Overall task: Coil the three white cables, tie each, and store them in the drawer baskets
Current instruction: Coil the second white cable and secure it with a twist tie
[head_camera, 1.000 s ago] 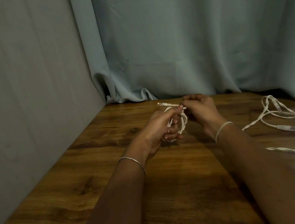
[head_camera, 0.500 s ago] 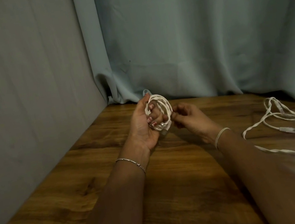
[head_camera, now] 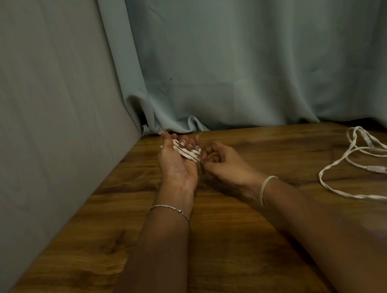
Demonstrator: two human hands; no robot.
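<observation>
- One coil point(head_camera: 190, 156) of white cable sat in the left hand point(head_camera: 178, 169), palm up, over the table's point(head_camera: 150, 231) far-left corner near the wall point(head_camera: 28, 123). The fingers point(head_camera: 189, 145) curled over the loops, thumb up along the outer side.
- Coil looked small & flat: several thin pale loops stacked tight.
- Prob. light & springy. Loops would likely pop open unless pinched across all strands, so best held at the bundle's middle.
- Right hand point(head_camera: 222, 167) was just beside the coil's near end, fingers curled in, thumb & forefinger tips close. Couldn't tell if they'd got a tail.
- Loose cables point(head_camera: 380, 169) lay far right on the table, uncoiled, plug ends showing. Drawer baskets not in view.
</observation>
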